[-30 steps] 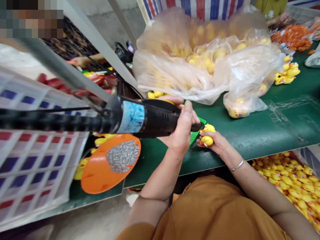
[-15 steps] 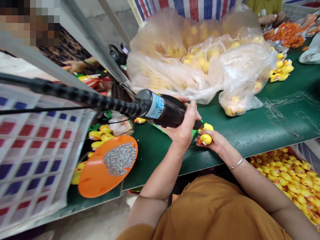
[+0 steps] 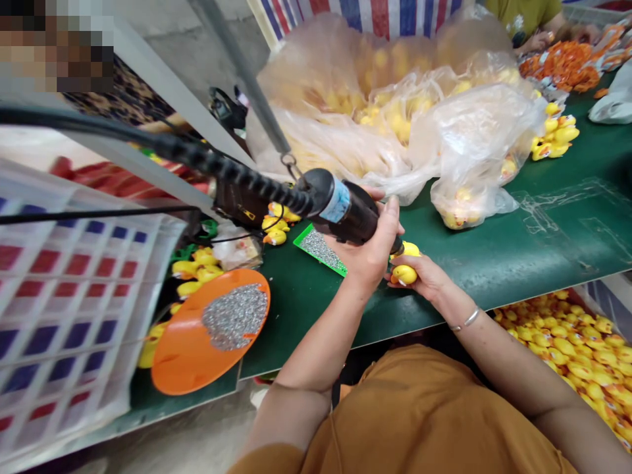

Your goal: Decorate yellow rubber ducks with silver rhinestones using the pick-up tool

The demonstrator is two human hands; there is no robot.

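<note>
My left hand is wrapped round a black electric screwdriver with a blue label, hung from a spring hook and fed by a thick coiled cord. Its tip points down to the right, at the yellow toy duck in my right hand. Another piece of yellow shows just behind that duck; I cannot tell whether it is a second duck or a part of the same one. The fingers of my right hand curl round the duck above the table. Below the screwdriver lies a green tray of small silvery screws, partly covered by my left hand.
An orange dish of screws sits at the left near several ducks. Big clear bags of ducks fill the back of the green table. A bin of ducks stands at lower right. A co-worker's hands are at the far right.
The screwdriver and my left hand have shifted a little right and tilted steeper, uncovering more of the green tray. My right hand still holds the duck in nearly the same place.
</note>
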